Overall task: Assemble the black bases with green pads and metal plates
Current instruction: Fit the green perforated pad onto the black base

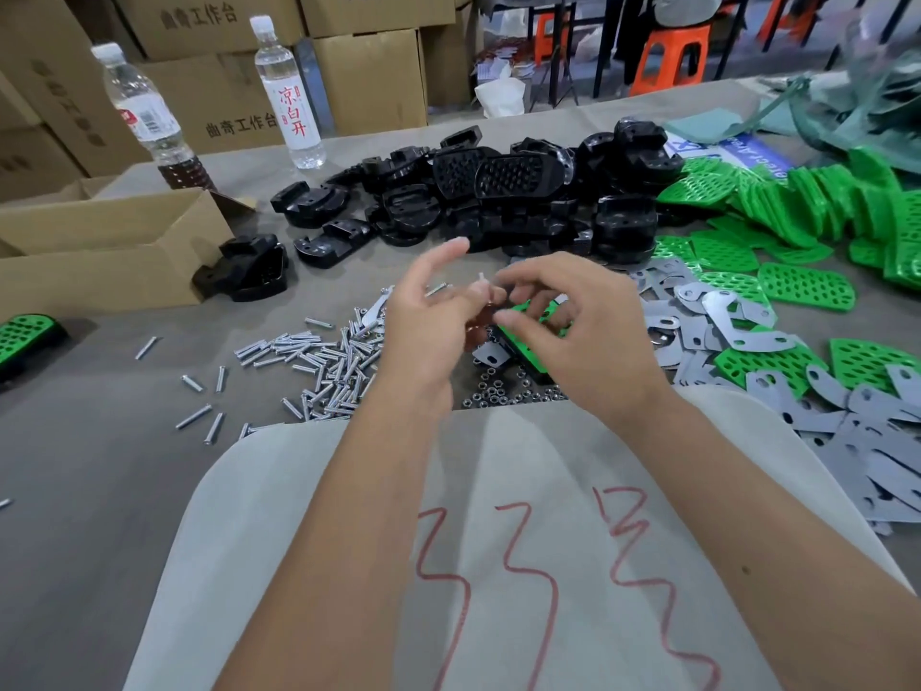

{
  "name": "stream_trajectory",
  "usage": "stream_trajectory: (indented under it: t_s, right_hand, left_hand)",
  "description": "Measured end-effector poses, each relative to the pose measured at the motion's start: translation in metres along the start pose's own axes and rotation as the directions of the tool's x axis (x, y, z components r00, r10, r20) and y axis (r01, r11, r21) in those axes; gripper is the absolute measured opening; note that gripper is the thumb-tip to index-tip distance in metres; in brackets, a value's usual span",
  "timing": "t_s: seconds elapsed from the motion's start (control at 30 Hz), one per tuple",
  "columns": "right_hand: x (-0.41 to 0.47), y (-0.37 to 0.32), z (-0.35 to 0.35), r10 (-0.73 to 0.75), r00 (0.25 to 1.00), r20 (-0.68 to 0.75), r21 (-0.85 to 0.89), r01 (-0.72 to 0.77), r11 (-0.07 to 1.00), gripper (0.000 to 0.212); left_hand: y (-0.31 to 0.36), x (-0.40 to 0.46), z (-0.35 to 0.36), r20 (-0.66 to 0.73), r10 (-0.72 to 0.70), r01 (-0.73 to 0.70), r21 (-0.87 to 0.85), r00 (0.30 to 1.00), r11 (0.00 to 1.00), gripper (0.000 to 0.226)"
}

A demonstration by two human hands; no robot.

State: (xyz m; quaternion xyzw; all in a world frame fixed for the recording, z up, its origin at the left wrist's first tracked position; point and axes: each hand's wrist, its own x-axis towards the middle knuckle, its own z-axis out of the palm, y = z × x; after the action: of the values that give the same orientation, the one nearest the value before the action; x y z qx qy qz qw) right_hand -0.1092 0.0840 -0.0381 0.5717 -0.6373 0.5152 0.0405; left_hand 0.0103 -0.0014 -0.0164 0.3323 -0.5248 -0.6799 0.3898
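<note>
Two bare forearms reach forward over a grey table (99, 466). The left hand (423, 311) has its index finger straight and pinches a small screw (482, 280) at its fingertips. The right hand (573, 321), fingers curled, holds a black base with a green pad (528, 316), just beside the screw, above loose nuts (498, 394).

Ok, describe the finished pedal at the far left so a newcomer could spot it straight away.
Start at the open cardboard box on the table's left side. Just below it, at the picture's left edge, lies the finished pedal. Unlike the bare black bases piled farther back, it already wears a green pad.
</note>
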Motion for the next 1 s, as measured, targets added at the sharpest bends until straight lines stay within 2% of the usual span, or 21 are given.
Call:
stream_trajectory:
  t_s: [0.07,0.2,0.3,0.37,0.4,0.47,0.5,0.53,0.57,0.67,0.73,0.83,0.93,1.0]
  right_hand:
    - [-0.001,-0.001,0.000,-0.022,0.999,0.037,0.006,0.022,1.000,0.028]
    - [0.000,0.000,-0.004,0.011,0.997,-0.075,0.029,-0.009,1.000,0.018]
    - [0.001,0.001,-0.004,0.032,0.991,-0.128,0.045,-0.027,0.999,0.010]
    - [0.002,0.003,-0.005,0.098,0.975,-0.201,0.108,-0.077,0.991,0.003]
    - [0.004,0.005,-0.006,0.151,0.958,-0.245,0.148,-0.117,0.982,0.003]
    - [0.005,0.011,-0.009,0.283,0.905,-0.318,0.226,-0.218,0.949,0.007]
    - [0.006,0.013,-0.011,0.351,0.873,-0.338,0.264,-0.270,0.926,0.010]
    - [0.006,0.016,-0.012,0.412,0.844,-0.342,0.299,-0.318,0.900,0.012]
    - [0.005,0.018,-0.012,0.462,0.821,-0.336,0.331,-0.356,0.874,0.013]
    - [0.005,0.020,-0.009,0.544,0.802,-0.245,0.414,-0.421,0.807,0.013]
    - [0.004,0.021,-0.006,0.556,0.814,-0.169,0.428,-0.448,0.785,0.013]
    - [0.004,0.022,-0.005,0.561,0.816,-0.139,0.439,-0.457,0.774,0.015]
    - [0.004,0.023,-0.007,0.530,0.837,-0.138,0.441,-0.428,0.789,0.016]
    - [0.005,0.021,-0.008,0.483,0.866,-0.133,0.413,-0.395,0.821,0.019]
  left_hand:
    - [-0.006,-0.002,0.009,-0.021,-0.060,0.057,-0.108,0.998,0.992,0.024]
    - [-0.013,-0.001,0.014,0.002,-0.170,0.166,-0.225,0.985,0.960,0.009]
    - [-0.014,0.001,0.014,0.006,-0.115,0.114,-0.208,0.993,0.972,0.007]
    - [-0.017,0.003,0.012,-0.066,-0.017,0.016,-0.019,0.998,1.000,0.015]
    - [-0.020,0.005,0.010,-0.123,0.065,-0.043,0.176,0.990,0.983,0.017]
    - [-0.025,0.008,0.004,-0.153,0.240,-0.108,0.584,0.959,0.804,0.015]
    - [-0.027,0.007,0.003,-0.120,0.276,-0.113,0.708,0.954,0.697,0.017]
    - [-0.028,0.007,0.003,-0.070,0.279,-0.128,0.764,0.958,0.632,0.021]
    - [-0.029,0.007,0.004,-0.017,0.265,-0.153,0.779,0.964,0.607,0.025]
    - [-0.030,0.007,0.009,0.069,0.253,-0.209,0.784,0.965,0.584,0.030]
    - [-0.029,0.008,0.009,0.052,0.236,-0.195,0.744,0.970,0.638,0.033]
    - [-0.027,0.007,0.008,-0.004,0.197,-0.152,0.616,0.980,0.773,0.041]
    - [-0.024,0.005,0.009,0.005,0.128,-0.116,0.462,0.992,0.879,0.031]
    - [-0.020,0.003,0.009,0.029,0.025,-0.033,0.292,0.999,0.956,0.019]
